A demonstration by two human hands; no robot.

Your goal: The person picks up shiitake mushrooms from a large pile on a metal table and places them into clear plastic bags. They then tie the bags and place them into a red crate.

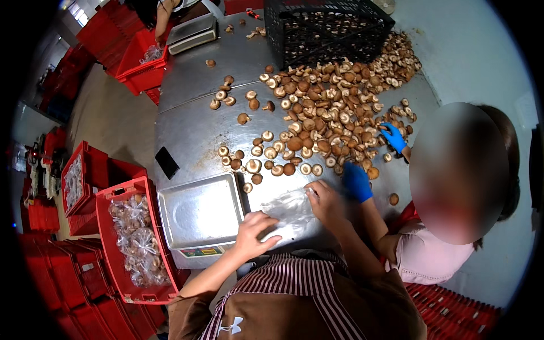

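A clear plastic bag (291,208) lies flat on the metal table in front of me, with nothing visible in it. My right hand (325,202) pinches the bag's upper right edge between thumb and fingers. At the bag's left side is my left hand (257,233), its thumb and fingers spread apart with nothing between them. Just left of it stands a bench scale with a bare steel pan (202,212). Beyond the bag, shiitake mushrooms (314,123) spread over the table in a large loose heap, some cap up, some stem up.
A co-worker's blue-gloved hands (357,182) touch the heap at my right. Bagged mushrooms fill a red crate (159,238) left of the scale. A black phone (167,162) lies above the scale. A black crate (276,38) is tipped at the back, near a second scale (193,34).
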